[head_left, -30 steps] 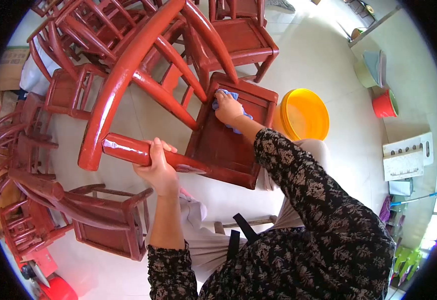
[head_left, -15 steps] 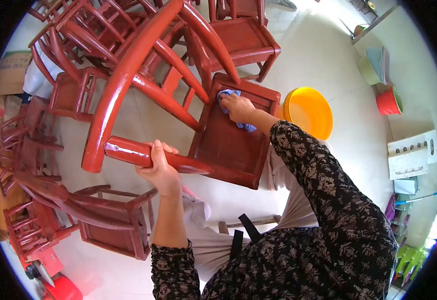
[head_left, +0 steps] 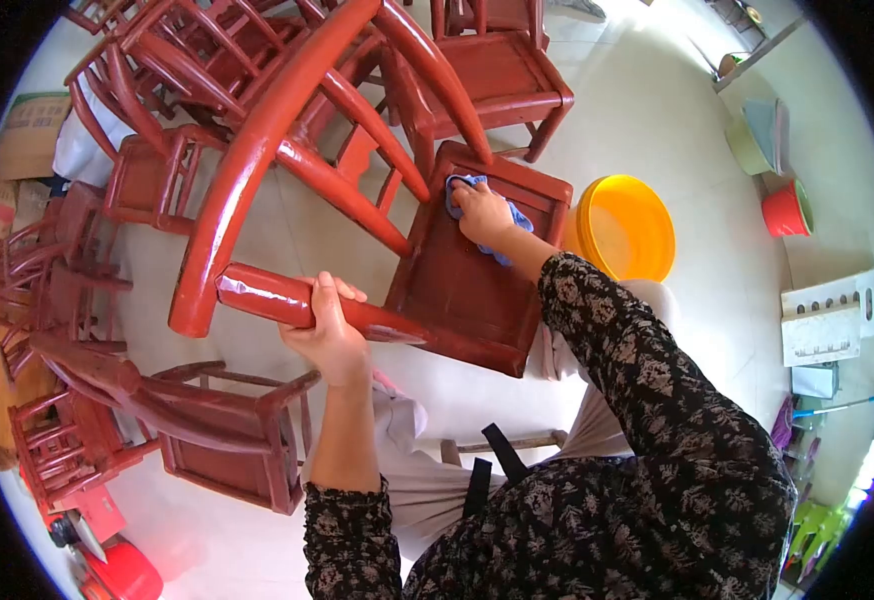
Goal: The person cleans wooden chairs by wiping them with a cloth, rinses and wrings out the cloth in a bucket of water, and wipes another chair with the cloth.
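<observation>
A glossy red-brown wooden chair fills the middle of the head view, its curved back rail and spindles toward the upper left. My left hand is wrapped round one of the chair's back posts, near the seat. On the far part of the seat, my right hand presses a blue cloth against the wood. Part of the cloth is hidden under the palm and fingers.
A yellow basin stands on the floor right of the seat. Several similar chairs crowd the back and left, one lower chair close by my left forearm. A red pot and a white rack lie along the right wall.
The whole view has shifted slightly, with the chair appearing a little further right. My right hand and the cloth have moved slightly across the seat; my left hand keeps its hold.
</observation>
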A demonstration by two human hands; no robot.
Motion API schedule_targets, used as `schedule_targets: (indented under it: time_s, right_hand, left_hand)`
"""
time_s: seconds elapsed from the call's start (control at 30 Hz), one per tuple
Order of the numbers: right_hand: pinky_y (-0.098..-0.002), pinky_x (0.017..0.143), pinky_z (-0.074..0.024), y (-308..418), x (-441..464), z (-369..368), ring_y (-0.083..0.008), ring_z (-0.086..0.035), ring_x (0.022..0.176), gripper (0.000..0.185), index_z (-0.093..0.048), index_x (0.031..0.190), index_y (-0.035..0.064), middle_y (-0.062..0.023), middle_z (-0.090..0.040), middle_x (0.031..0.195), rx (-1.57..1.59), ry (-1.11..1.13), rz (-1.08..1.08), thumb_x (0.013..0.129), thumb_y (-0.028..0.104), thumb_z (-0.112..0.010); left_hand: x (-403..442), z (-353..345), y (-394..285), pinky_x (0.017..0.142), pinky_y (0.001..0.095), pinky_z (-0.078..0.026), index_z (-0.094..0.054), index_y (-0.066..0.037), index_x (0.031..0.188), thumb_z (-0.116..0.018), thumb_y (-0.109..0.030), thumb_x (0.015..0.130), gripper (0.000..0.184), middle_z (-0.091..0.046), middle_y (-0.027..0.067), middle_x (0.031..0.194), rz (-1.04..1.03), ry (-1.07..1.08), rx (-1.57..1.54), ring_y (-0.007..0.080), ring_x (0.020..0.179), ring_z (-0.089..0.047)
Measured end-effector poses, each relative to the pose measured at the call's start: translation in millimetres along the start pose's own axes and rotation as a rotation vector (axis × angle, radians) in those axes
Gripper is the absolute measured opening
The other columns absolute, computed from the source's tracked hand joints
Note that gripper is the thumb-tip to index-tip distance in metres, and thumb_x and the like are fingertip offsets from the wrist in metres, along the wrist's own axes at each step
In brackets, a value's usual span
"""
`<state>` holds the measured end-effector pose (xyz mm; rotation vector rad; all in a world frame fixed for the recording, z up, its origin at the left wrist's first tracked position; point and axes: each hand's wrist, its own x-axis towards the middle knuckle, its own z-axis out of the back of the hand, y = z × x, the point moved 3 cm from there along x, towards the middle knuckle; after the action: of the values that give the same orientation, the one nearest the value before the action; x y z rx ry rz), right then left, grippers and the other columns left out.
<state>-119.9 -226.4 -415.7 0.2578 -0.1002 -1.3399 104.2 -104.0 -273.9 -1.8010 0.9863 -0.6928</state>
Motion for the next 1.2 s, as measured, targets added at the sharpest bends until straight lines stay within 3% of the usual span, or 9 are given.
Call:
schedule_targets:
  time_s: [0.2,0.27,0.37,0.5,0.63,0.8,0.97,1.07,1.2]
  right_hand:
    - [-0.0444,0.091,-0.0434,1,-18,10,-0.0278,-0.045,0.117,0.046,-0.048,0.12,0.0058,-0.0083,-0.043,0.131,-0.014,0.219,0.322,0.074,0.009,-0.052]
    - [-0.042,0.093,-0.0413,-9,-13,3,-0.0286,-0.043,0.118,0.049,-0.047,0.12,0.0108,-0.0061,-0.041,0.133,-0.033,0.096,-0.01,0.071,0.006,-0.055]
    - [-0.0416,0.096,-0.0389,-7,-2,11,-0.0291,-0.041,0.121,0.058,-0.039,0.129,0.0091,-0.0088,-0.039,0.136,0.059,-0.074,0.061,0.073,0.006,-0.054]
    - [-0.0413,0.098,-0.0379,3,10,7,-0.0294,-0.038,0.124,0.067,-0.028,0.135,0.0041,-0.0135,-0.034,0.14,0.039,-0.066,-0.014,0.074,0.008,-0.053]
    - [-0.04,0.097,-0.0386,1,4,15,-0.0292,-0.038,0.124,0.066,-0.029,0.136,0.0068,-0.0114,-0.036,0.139,-0.036,-0.009,-0.012,0.074,0.009,-0.053]
    - [-0.0423,0.092,-0.0422,-18,-11,25,-0.0283,-0.043,0.119,0.059,-0.039,0.133,0.015,-0.0024,-0.045,0.133,-0.073,0.094,-0.195,0.076,0.015,-0.055]
    - [-0.0388,0.09,-0.0446,-48,-48,33,-0.0299,-0.049,0.111,0.056,-0.044,0.129,0.0177,-0.0016,-0.05,0.128,-0.154,0.047,-0.243,0.075,0.014,-0.053]
    - [-0.0397,0.09,-0.0447,-58,-65,46,-0.0307,-0.049,0.112,0.051,-0.047,0.126,0.0168,-0.0025,-0.052,0.126,-0.179,0.108,-0.372,0.076,0.016,-0.052]
    - [-0.0405,0.085,-0.0476,-68,-70,53,-0.0324,-0.052,0.11,0.03,-0.062,0.105,0.0097,-0.0106,-0.054,0.121,-0.111,0.206,-0.575,0.078,0.022,-0.056]
  left_hand:
    - [1,-1,0,0.054,0.0316,-0.046,-0.046,0.0,0.081,-0.052,0.0,0.083,0.007,-0.05,0.0075,0.066,0.006,-0.017,-0.006,0.016,0.058,-0.05]
    - [1,1,0,0.054,0.0317,-0.046,-0.046,0.0,0.081,-0.052,0.0,0.083,0.007,-0.05,0.0076,0.066,0.016,-0.029,0.005,0.016,0.058,-0.05]
    - [-1,0,-2,0.055,0.032,-0.046,-0.046,0.0,0.081,-0.053,-0.001,0.083,0.007,-0.05,0.0077,0.066,0.015,-0.017,0.013,0.0163,0.058,-0.05]
    - [-1,-2,-3,0.055,0.0316,-0.046,-0.045,0.0,0.081,-0.052,-0.002,0.084,0.007,-0.05,0.0077,0.065,0.006,-0.02,0.039,0.0172,0.057,-0.05]
    - [0,-2,-4,0.055,0.0309,-0.045,-0.045,0.0,0.082,-0.051,-0.002,0.084,0.007,-0.05,0.0078,0.065,-0.005,-0.009,0.057,0.0178,0.057,-0.05]
    - [0,-2,-4,0.055,0.031,-0.045,-0.045,0.0,0.082,-0.051,-0.002,0.084,0.007,-0.05,0.0076,0.065,-0.015,0.004,0.063,0.0178,0.057,-0.05]
    - [2,-3,-1,0.056,0.0307,-0.043,-0.048,0.0,0.083,-0.056,-0.009,0.084,0.011,-0.05,0.0062,0.062,-0.026,-0.007,0.073,0.0182,0.055,-0.052]
    - [3,-1,2,0.056,0.0304,-0.044,-0.049,0.0,0.083,-0.056,-0.008,0.083,0.011,-0.05,0.0062,0.063,-0.059,0.009,0.028,0.0175,0.055,-0.051]
    - [5,-1,3,0.055,0.0303,-0.044,-0.049,0.0,0.083,-0.056,-0.008,0.083,0.01,-0.05,0.0062,0.063,-0.053,-0.006,0.029,0.0171,0.055,-0.051]
